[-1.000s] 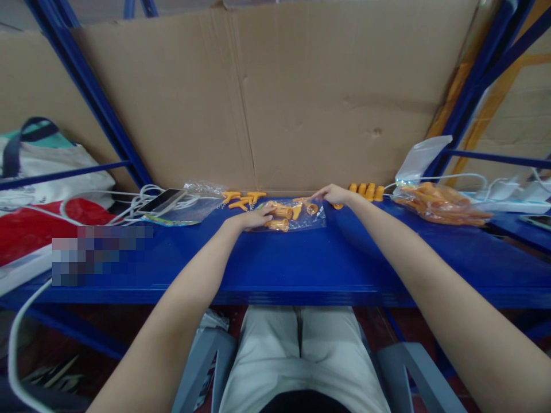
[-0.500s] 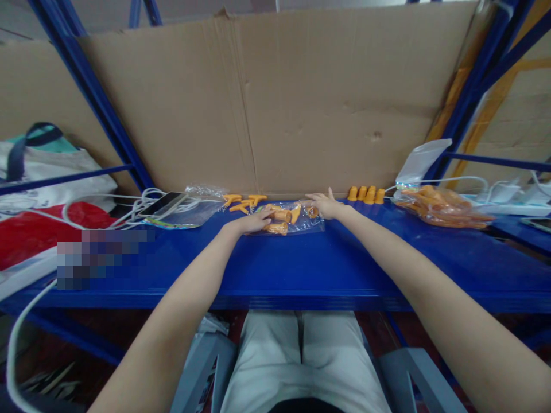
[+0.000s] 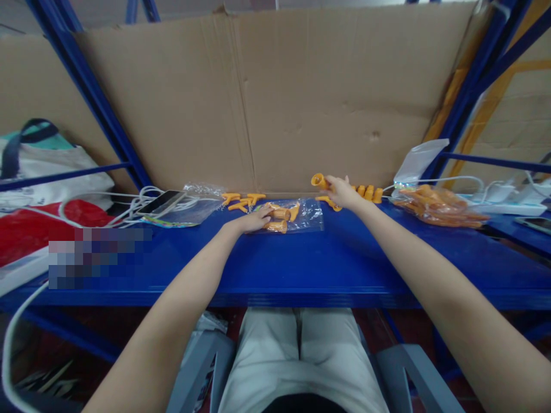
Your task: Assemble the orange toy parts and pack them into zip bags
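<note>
My right hand (image 3: 341,191) is closed on an orange plastic cup (image 3: 319,181), raised above the back of the table with its hollow end showing. Under it lies an orange trigger-shaped piece (image 3: 329,202). My left hand (image 3: 255,219) holds the left end of a clear plastic bag (image 3: 310,217), its fingertips against the orange cylinders (image 3: 278,227) there. Another orange angled piece (image 3: 295,212) lies at the bag. Several orange T-shaped handles (image 3: 247,201) sit behind my left hand. A row of orange cups (image 3: 369,193) stands partly hidden behind my right hand.
A bulging bag of orange parts (image 3: 434,205) lies on the right of the blue table (image 3: 297,264). On the left are a phone (image 3: 161,202), white cables (image 3: 142,201) and a red bag (image 3: 43,229). A cardboard sheet (image 3: 318,103) closes off the back.
My right hand has lifted away from the clear bag, up and to the right, with an orange cup now in its fingers. My left hand has stayed on the bag.
</note>
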Demonstrator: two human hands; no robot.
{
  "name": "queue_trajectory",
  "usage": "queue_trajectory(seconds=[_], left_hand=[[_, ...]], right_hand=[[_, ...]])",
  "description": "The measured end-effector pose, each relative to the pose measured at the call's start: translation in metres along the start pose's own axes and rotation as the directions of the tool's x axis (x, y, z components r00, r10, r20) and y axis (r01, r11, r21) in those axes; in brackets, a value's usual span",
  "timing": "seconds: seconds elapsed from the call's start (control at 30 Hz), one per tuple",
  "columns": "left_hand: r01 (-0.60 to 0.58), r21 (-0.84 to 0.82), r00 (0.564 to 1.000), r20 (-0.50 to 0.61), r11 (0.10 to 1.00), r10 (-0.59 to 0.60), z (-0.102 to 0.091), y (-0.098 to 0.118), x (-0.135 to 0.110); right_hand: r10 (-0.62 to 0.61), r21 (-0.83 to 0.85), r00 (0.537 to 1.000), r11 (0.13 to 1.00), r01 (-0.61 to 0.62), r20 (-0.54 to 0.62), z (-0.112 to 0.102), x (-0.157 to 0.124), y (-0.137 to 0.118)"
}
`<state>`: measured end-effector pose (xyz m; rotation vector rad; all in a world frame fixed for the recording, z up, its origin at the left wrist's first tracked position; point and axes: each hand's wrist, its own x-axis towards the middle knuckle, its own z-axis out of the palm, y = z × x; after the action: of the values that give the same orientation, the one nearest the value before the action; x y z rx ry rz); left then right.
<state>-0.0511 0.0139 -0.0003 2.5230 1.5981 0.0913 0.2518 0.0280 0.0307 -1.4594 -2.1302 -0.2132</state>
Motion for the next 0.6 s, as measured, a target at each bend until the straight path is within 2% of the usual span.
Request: queue_trajectory(seconds=[0.07, 0.1, 0.2, 0.33, 0.47, 0.6], left_hand=[[0.016, 0.0, 1.0, -0.007, 1.0, -0.016, 0.0, 0.002, 0.0], [0.023, -0.002, 1.0, -0.009, 1.0, -0.023, 0.0, 0.003, 0.0], [0.018, -0.013, 1.0, -0.019, 1.0, -0.018, 0.0, 0.006, -0.002], [0.013, -0.018, 1.0, -0.016, 1.0, -0.013, -0.002, 0.009, -0.005], [0.012, -0.003, 0.999, -0.032, 1.0, -0.012, -0.002, 0.009, -0.005], [-0.004, -0.028, 0.999, -0.037, 1.0, 0.003, 0.001, 0.011, -0.004]], right_hand=[[-0.039, 0.014, 0.998, 0.999, 0.04, -0.041, -0.011, -0.006, 0.002], [-0.062, -0.007, 0.998, 0.998, 0.062, -0.02, -0.016, -0.009, 0.002], [-0.063, -0.149, 0.989, 0.985, 0.083, 0.134, -0.026, -0.019, -0.005], [0.041, -0.327, 0.939, 0.942, 0.077, 0.34, -0.028, -0.029, -0.03], [0.021, -0.309, 0.92, 0.944, 0.11, 0.392, -0.023, -0.033, -0.051], [-0.045, -0.234, 0.918, 0.961, 0.147, 0.393, -0.014, -0.032, -0.055]])
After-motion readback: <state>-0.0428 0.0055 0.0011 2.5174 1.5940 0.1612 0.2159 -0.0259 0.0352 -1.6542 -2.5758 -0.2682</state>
